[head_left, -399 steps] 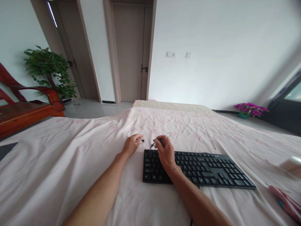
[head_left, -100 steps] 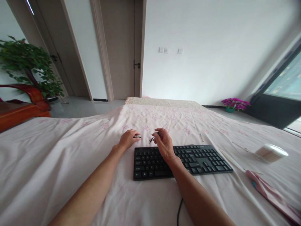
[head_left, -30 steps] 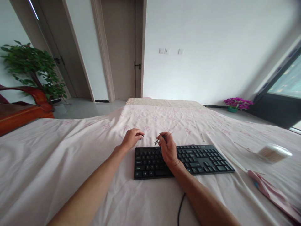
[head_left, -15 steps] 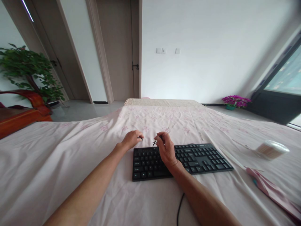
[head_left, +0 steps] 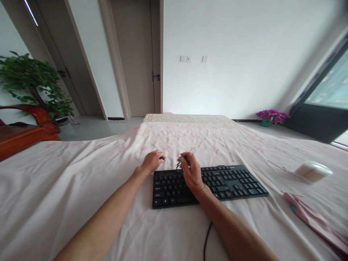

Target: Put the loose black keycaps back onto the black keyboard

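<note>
A black keyboard (head_left: 228, 183) lies on the pale pink flowered cloth (head_left: 136, 224). Above its upper left part, my right hand (head_left: 192, 174) is closed on a thin keycap puller (head_left: 193, 149); its wire loops stick out beyond the knuckles and dark prongs point down to the left. My left hand (head_left: 152, 161) is at the keyboard's upper left corner, fingers pinched round a small black piece (head_left: 162, 158) that is mostly hidden. A black cable (head_left: 207, 239) runs toward me below the right forearm.
To the right stand a clear round tub of cotton swabs (head_left: 313, 172) and a folded pink cloth (head_left: 312, 217). Loose swabs (head_left: 277, 166) lie near them. Beyond the cloth's edges are a wooden armrest (head_left: 29, 123), a green plant (head_left: 32, 79) and purple flowers (head_left: 272, 116).
The small black piece shows less between my left fingertips, which have turned slightly. My right hand keeps its grip on the puller almost unmoved. The whole view has shifted very slightly.
</note>
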Tool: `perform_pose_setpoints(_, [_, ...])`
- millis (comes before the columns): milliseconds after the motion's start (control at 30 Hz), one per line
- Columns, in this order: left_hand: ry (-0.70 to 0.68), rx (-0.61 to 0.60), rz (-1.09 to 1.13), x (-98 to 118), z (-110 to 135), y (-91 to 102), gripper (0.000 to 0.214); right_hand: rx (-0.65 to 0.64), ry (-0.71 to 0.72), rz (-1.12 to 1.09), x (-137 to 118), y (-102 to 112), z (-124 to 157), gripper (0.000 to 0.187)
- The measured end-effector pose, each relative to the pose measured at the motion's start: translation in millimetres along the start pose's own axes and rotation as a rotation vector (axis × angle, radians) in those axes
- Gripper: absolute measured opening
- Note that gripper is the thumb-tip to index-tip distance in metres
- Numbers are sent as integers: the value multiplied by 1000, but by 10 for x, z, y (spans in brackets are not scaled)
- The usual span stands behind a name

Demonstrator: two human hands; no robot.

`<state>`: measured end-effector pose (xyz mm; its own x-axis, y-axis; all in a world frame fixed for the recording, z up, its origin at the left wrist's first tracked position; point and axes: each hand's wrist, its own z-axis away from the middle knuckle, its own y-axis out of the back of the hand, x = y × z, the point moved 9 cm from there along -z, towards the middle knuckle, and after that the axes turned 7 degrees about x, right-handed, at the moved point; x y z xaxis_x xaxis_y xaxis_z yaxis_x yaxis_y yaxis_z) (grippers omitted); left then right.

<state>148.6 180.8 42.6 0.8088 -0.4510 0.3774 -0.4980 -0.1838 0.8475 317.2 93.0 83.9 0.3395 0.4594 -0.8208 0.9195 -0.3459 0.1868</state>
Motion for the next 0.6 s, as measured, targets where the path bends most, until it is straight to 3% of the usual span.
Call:
perform_pose_setpoints(233, [-46, 17, 50, -73, 47, 45, 31, 5, 2, -8, 14, -1, 3, 18])
perform_pose_setpoints(600, [55, 56, 58, -237, 113, 53, 16, 10, 9, -4, -13, 2, -1, 19])
